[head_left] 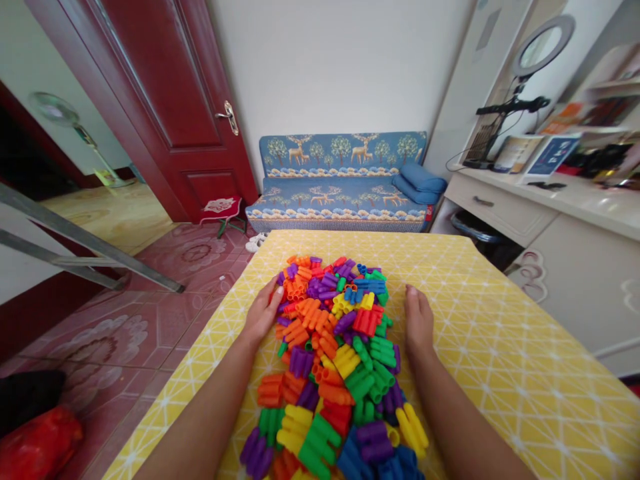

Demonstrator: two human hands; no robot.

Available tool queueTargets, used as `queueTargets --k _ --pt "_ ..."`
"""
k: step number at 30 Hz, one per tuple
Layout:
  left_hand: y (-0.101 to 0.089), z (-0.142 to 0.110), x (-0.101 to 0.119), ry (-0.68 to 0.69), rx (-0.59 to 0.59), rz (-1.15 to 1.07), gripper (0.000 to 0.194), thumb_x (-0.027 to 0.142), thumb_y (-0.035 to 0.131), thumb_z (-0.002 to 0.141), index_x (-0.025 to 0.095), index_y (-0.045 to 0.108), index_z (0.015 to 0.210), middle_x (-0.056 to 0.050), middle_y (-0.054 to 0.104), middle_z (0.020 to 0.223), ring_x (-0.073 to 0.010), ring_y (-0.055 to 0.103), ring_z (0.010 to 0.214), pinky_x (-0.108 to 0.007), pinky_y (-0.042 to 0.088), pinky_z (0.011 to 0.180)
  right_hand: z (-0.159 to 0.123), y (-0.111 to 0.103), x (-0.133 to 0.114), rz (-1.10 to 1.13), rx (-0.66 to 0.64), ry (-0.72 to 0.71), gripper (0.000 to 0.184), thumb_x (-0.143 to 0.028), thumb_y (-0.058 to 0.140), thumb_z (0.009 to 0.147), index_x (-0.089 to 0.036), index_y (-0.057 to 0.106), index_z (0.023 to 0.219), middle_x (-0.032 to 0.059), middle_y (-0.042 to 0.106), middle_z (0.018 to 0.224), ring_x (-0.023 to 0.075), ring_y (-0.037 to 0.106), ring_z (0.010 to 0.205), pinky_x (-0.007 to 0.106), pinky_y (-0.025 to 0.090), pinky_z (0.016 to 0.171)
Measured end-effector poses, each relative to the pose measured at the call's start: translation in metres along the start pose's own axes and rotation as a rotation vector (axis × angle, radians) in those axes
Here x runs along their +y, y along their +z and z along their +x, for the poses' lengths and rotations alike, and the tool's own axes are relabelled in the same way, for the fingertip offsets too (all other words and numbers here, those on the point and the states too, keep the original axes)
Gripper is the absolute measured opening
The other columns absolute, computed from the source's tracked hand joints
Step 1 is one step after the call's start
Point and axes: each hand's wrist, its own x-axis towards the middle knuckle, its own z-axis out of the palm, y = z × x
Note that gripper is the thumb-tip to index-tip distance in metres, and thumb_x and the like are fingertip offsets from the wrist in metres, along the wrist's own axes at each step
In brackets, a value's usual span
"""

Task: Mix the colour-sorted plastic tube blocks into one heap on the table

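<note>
A long heap of coloured plastic tube blocks [334, 353] in orange, purple, green, yellow, red and blue lies down the middle of a table with a yellow patterned cloth [505, 347]. My left hand [263, 313] lies flat on the cloth, its fingers against the heap's left edge. On the other side of the heap, my right hand [418, 322] also rests flat, close to the blocks. Neither hand holds a block. Both forearms run along the pile's sides.
A blue sofa [340, 180] with a deer print stands against the far wall. A dark red door [165, 100] is open at the left. A white desk [550, 207] with a ring light [543, 45] stands at the right. A metal ladder [90, 250] leans at the left.
</note>
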Motion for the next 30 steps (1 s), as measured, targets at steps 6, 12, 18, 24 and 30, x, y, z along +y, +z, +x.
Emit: queueTargets --k 6,12,18,24,30 --pt "-0.001 0.002 0.003 0.078 -0.016 0.07 0.058 0.057 0.036 0.091 0.026 0.045 0.14 -0.005 0.046 0.146 -0.0248 0.041 0.135 -0.044 0.026 0.116 0.052 0.046 -0.003 -0.147 -0.262 0.032 0.073 -0.071 0.047 0.077 -0.018 0.058 0.125 0.0138 0.049 0.14 0.0319 0.031 0.138 0.057 0.006 0.114" --pt "0.001 0.002 -0.001 0.136 -0.081 0.134 0.059 0.055 0.035 0.092 0.023 0.045 0.14 -0.007 0.045 0.146 -0.0241 0.037 0.137 -0.044 0.024 0.117 0.051 0.075 -0.009 -0.147 -0.456 0.075 0.064 -0.069 0.056 0.074 -0.023 0.064 0.118 0.0104 0.052 0.138 0.031 0.028 0.141 0.06 -0.001 0.114" --pt "0.002 0.005 -0.004 0.106 -0.057 0.039 0.062 0.058 0.037 0.091 0.023 0.04 0.143 -0.007 0.036 0.152 -0.0225 0.028 0.142 -0.041 0.018 0.119 0.014 0.033 -0.027 0.088 -0.542 0.212 0.076 -0.076 0.028 0.085 -0.026 0.047 0.139 0.0065 0.041 0.148 0.028 0.035 0.138 0.052 0.032 0.109" --pt "-0.008 -0.02 0.009 0.031 -0.001 -0.083 0.063 0.057 0.037 0.091 0.021 0.04 0.142 -0.008 0.028 0.156 -0.0216 0.019 0.145 -0.039 0.013 0.119 -0.077 -0.069 -0.055 0.113 -0.674 0.2 0.078 -0.07 0.044 0.084 -0.026 0.031 0.148 0.0072 0.025 0.155 0.0271 0.029 0.14 0.048 0.031 0.111" --pt "-0.06 -0.167 0.038 0.328 -0.262 0.041 0.068 0.056 0.041 0.09 0.029 0.024 0.149 -0.006 0.014 0.16 -0.0283 0.014 0.146 -0.051 0.018 0.117 -0.195 -0.187 -0.071 -0.257 -0.88 0.009 0.116 -0.073 0.064 0.067 -0.025 0.002 0.153 0.01 0.009 0.159 0.034 0.017 0.143 0.053 0.026 0.112"
